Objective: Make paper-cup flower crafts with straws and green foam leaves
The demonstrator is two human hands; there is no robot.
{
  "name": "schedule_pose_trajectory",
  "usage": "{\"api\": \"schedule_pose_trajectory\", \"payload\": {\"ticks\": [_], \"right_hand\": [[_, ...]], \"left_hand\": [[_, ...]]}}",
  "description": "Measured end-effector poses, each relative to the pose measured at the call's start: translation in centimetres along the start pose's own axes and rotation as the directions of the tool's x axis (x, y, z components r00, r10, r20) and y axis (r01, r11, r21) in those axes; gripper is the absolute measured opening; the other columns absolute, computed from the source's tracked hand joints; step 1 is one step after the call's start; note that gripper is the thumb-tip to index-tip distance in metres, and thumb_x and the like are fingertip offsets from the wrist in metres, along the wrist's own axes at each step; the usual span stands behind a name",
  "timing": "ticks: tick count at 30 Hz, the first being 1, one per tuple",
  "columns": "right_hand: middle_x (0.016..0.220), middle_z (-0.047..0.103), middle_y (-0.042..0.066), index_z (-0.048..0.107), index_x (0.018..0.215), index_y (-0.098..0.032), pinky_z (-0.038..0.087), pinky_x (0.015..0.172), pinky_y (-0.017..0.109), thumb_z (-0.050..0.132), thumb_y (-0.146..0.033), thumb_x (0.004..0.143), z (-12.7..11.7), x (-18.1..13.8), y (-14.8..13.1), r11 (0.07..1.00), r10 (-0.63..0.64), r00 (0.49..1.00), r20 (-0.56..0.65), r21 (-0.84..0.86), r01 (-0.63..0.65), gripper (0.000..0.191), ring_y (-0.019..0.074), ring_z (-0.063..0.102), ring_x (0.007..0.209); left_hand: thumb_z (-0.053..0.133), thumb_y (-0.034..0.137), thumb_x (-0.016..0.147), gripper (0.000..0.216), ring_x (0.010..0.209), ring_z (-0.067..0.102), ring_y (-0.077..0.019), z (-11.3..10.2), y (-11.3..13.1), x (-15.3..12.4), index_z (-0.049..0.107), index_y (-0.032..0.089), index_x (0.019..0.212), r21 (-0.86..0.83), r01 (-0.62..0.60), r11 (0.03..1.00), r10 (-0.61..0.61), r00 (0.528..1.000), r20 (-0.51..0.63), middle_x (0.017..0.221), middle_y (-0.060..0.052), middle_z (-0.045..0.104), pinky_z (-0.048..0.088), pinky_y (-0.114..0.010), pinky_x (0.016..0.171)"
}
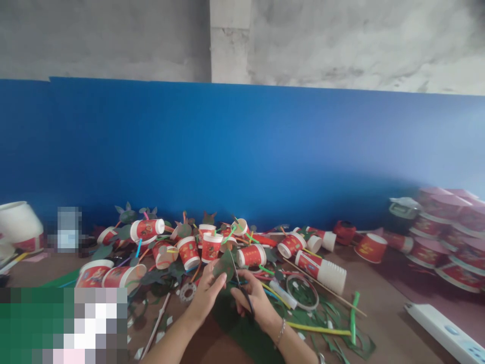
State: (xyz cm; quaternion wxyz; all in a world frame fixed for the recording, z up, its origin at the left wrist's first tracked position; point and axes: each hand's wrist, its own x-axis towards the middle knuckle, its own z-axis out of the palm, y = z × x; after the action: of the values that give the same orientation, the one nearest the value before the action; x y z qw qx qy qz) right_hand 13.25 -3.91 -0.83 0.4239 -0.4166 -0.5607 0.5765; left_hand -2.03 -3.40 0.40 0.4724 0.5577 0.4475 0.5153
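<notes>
Between the thumb and fingers of my left hand (pixel 207 292) is a dark green paper piece (pixel 224 268), held up above the table. Closed around the dark handles of a pair of scissors (pixel 248 301) is my right hand (pixel 254 298). The thin blades point up and away, along the right side of the paper; whether they are cutting into it I cannot tell. More dark green paper (pixel 242 333) lies on the table below my hands. Just beyond them, a red paper cup (pixel 251 256) rests on its side.
Red paper cups (pixel 212 246) with coloured straws crowd the table's back. A cup stack (pixel 320 270) lies to the right, beside a tape roll (pixel 302 291) and green paper scraps (pixel 333 323). A power strip (pixel 447 328) and piled red tubs (pixel 428 250) stand far right. A blue partition (pixel 242 151) rises behind.
</notes>
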Motion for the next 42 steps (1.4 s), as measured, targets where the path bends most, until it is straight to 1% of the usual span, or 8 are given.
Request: {"api": "schedule_pose_trajectory", "payload": {"ticks": [6,12,17,21,30,33,38,42], "right_hand": [[0.039,0.050,-0.010,0.047,0.104,-0.015,0.033,0.034,0.017,0.069,-0.051,0.067,-0.1,0.1,0.2,1.000,0.004,1.000,0.010,0.003,-0.004,0.056,0.0064,0.039,0.031],[0.040,0.051,-0.009,0.048,0.103,-0.015,0.034,0.035,0.018,0.069,-0.052,0.067,0.0,0.1,0.1,1.000,0.022,1.000,0.007,0.011,-0.022,0.055,0.0074,0.041,0.032],[0.046,0.054,-0.007,0.048,0.101,-0.017,0.037,0.040,0.019,0.069,-0.052,0.067,0.2,-0.1,-0.1,0.999,0.005,1.000,0.001,0.049,-0.005,0.053,0.0091,0.049,0.039],[0.045,0.053,-0.008,0.048,0.102,-0.016,0.036,0.040,0.018,0.068,-0.051,0.068,0.2,-0.1,0.0,0.999,-0.011,1.000,0.002,0.041,0.010,0.052,0.0080,0.046,0.038],[0.040,0.049,-0.010,0.047,0.104,-0.015,0.034,0.035,0.018,0.069,-0.051,0.067,-0.1,0.1,0.3,1.000,-0.003,1.000,-0.001,0.008,0.003,0.056,0.0070,0.040,0.032],[0.039,0.049,-0.010,0.047,0.104,-0.015,0.034,0.034,0.018,0.069,-0.051,0.068,-0.1,0.1,0.2,1.000,-0.001,1.000,0.007,-0.011,0.002,0.055,0.0068,0.040,0.032],[0.040,0.050,-0.010,0.047,0.105,-0.016,0.034,0.034,0.017,0.069,-0.052,0.068,0.0,0.2,0.3,1.000,0.000,1.000,-0.003,0.005,0.000,0.056,0.0068,0.041,0.032],[0.040,0.049,-0.010,0.047,0.105,-0.016,0.034,0.034,0.017,0.071,-0.052,0.066,0.0,0.2,0.5,1.000,0.010,1.000,0.004,0.022,-0.010,0.058,0.0072,0.042,0.031]], "left_hand": [[0.059,0.050,0.075,0.039,0.102,0.052,-0.0257,0.0,-0.8,0.3,0.056,0.018,0.052,0.080,-0.037,0.996,0.043,0.996,-0.074,0.101,-0.008,0.061,0.039,-0.036,0.093],[0.055,0.046,0.081,0.032,0.120,0.044,-0.0256,0.2,-1.7,0.5,0.069,0.019,0.088,0.090,-0.101,0.991,0.111,0.988,-0.110,0.115,-0.007,0.060,0.028,-0.041,0.107],[0.053,0.048,0.082,0.035,0.109,0.053,-0.0255,0.3,-1.8,0.4,0.070,0.018,0.090,0.073,-0.066,0.995,0.069,0.997,-0.046,0.132,-0.010,0.046,0.046,-0.036,0.090],[0.053,0.047,0.082,0.035,0.104,0.056,-0.0240,0.3,-1.6,0.3,0.069,0.018,0.094,0.041,-0.075,0.996,0.076,0.997,-0.020,0.134,-0.010,0.042,0.050,-0.034,0.082],[0.053,0.049,0.082,0.036,0.100,0.058,-0.0238,-0.1,-1.4,0.4,0.070,0.018,0.086,0.068,-0.071,0.995,0.074,0.997,-0.030,0.125,-0.010,0.051,0.050,-0.035,0.084],[0.054,0.050,0.080,0.037,0.106,0.056,-0.0262,-0.2,-1.4,0.5,0.070,0.018,0.089,0.058,-0.061,0.996,0.063,0.997,-0.041,0.127,-0.011,0.050,0.050,-0.036,0.083],[0.060,0.048,0.076,0.040,0.120,0.047,-0.0275,0.1,-1.7,0.4,0.065,0.018,0.102,0.019,-0.044,0.999,0.046,0.989,-0.141,0.126,-0.009,0.055,0.039,-0.037,0.099],[0.066,0.043,0.073,0.048,0.118,0.050,-0.0276,0.4,-2.0,0.3,0.059,0.019,0.114,-0.034,-0.054,0.998,0.050,0.994,-0.100,0.123,-0.009,0.059,0.038,-0.037,0.100]]}}
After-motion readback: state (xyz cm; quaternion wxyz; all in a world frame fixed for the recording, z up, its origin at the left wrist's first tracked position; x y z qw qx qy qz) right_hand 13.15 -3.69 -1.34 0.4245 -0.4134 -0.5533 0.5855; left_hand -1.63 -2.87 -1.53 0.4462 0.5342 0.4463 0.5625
